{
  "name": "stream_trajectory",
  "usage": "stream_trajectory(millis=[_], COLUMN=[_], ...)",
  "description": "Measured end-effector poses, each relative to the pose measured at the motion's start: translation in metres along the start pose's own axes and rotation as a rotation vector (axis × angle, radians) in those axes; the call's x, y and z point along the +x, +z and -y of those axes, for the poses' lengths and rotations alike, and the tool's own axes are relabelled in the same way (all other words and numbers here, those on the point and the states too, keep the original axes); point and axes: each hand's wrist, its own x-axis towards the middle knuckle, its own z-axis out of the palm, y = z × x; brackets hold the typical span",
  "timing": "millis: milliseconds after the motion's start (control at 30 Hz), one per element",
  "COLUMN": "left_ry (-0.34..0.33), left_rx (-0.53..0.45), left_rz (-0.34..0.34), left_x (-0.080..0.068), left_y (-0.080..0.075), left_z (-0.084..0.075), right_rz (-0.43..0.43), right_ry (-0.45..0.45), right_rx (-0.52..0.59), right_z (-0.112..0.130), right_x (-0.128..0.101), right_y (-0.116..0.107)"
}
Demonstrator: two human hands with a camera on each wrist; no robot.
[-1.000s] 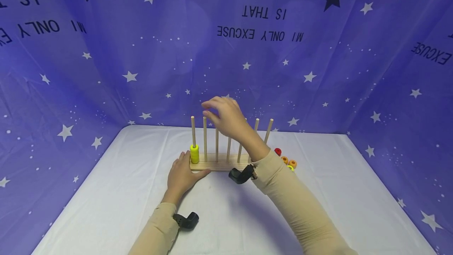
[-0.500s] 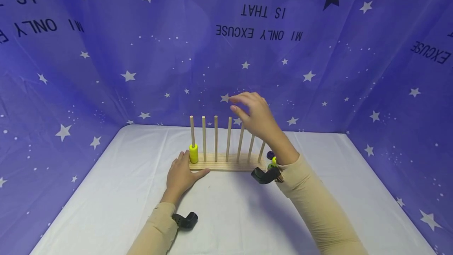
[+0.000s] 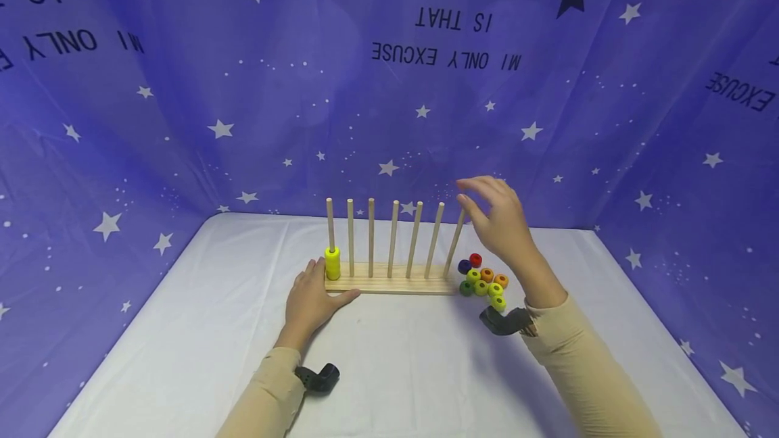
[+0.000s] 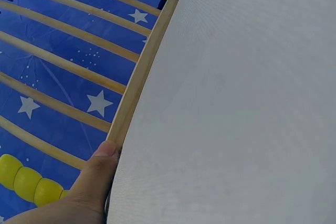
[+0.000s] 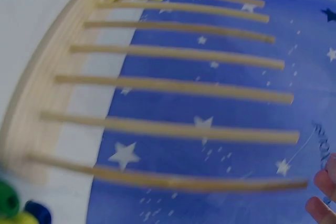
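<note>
A wooden peg stand [image 3: 389, 285] with several upright pegs sits on the white table. Yellow beads [image 3: 332, 264] are stacked on its leftmost peg; the other pegs are bare. My left hand [image 3: 310, 304] holds the stand's left end, its thumb [image 4: 97, 177] against the front edge in the left wrist view. My right hand [image 3: 500, 223] is raised beside the top of the rightmost peg [image 3: 454, 245]. Its thumb and fingers are slightly bent and apart, with no bead visible between them. In the right wrist view only its fingertips [image 5: 321, 211] show at the right edge.
Loose beads lie right of the stand: a red bead [image 3: 476, 260], a dark blue bead [image 3: 465, 267], a green bead [image 3: 466, 288], orange beads [image 3: 501, 280] and several yellow-green ones [image 3: 481, 288]. A purple star-printed cloth [image 3: 389, 113] hangs behind and at both sides.
My right hand has moved right, from above the left pegs to beside the rightmost peg, uncovering the other pegs and the loose beads. My left hand has stayed on the stand.
</note>
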Motion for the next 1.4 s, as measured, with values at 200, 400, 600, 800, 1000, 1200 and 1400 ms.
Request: stream_trajectory(millis=[200, 400, 600, 800, 1000, 1200, 1400], left_ry=[0.014, 0.014, 0.002, -0.004, 0.002, -0.005, -0.006], left_rx=[-0.004, 0.004, -0.002, -0.003, -0.001, 0.008, 0.019], left_rz=[0.001, -0.007, -0.003, -0.003, -0.002, 0.003, 0.006], left_x=[0.000, 0.000, 0.000, 0.000, -0.001, -0.001, 0.000], left_y=[0.000, 0.000, 0.000, 0.000, -0.001, -0.002, -0.001], left_z=[0.000, 0.001, 0.002, 0.002, 0.000, -0.001, -0.001], right_rz=[0.015, 0.090, 0.180, 0.307, 0.412, 0.463, 0.503], right_ry=[0.092, 0.224, 0.282, 0.318, 0.368, 0.361, 0.368], right_rx=[-0.026, -0.051, -0.072, -0.068, -0.070, -0.077, -0.057], right_z=[-0.029, -0.057, -0.080, -0.096, -0.106, -0.114, -0.116], right_x=[-0.027, -0.052, -0.078, -0.102, -0.119, -0.132, -0.141], right_y=[-0.006, -0.007, -0.003, 0.002, 0.006, 0.011, 0.011])
